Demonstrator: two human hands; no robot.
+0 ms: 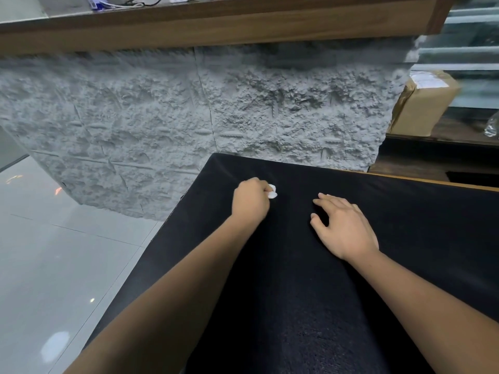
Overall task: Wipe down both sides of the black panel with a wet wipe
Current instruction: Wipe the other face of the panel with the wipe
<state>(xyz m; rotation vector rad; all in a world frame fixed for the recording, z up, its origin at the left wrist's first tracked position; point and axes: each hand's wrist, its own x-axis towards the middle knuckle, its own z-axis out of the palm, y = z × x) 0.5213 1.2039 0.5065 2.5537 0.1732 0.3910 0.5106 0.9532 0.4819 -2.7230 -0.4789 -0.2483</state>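
Note:
A large black panel (405, 238) lies flat in front of me and fills the lower right of the head view. My left hand (251, 201) grips a small bunched white wet wipe (272, 192) and holds it against the panel near its far left corner. Only a bit of the wipe shows past the fingers. My right hand (343, 225) rests on the panel to the right of it, fingers spread and slightly bent, holding nothing.
A rough grey stone-textured counter front (189, 117) rises just beyond the panel, topped by a wooden ledge (216, 25). A cardboard box (424, 101) stands on a dark shelf at the right. Glossy grey floor tiles (54, 252) lie to the left.

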